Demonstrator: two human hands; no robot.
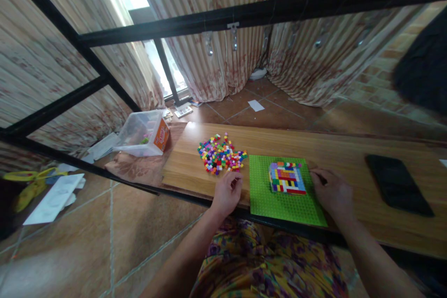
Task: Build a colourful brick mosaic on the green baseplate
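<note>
A green studded baseplate (pixel 260 195) lies on the wooden table. On it stands a low, roughly square build of multicoloured toy bricks (pixel 287 179). To its left a pile of loose small toy bricks (pixel 220 153) is spread out. My left hand (pixel 227 193) is at the near edge of that pile, its fingers curled together. Whatever it may hold is too small to make out. My right hand (pixel 333 195) is beside the baseplate's right edge, thumb and forefinger closed in a pinch. Nothing nameable shows between those fingertips.
A dark phone (pixel 398 185) lies on the table (pixel 335 149) to the right. Left of the table stands a clear plastic box (pixel 139 135) with an orange label. A black metal bar (pixel 223 18) crosses ahead, before striped curtains (pixel 230 65). Papers (pixel 54 198) lie at the left.
</note>
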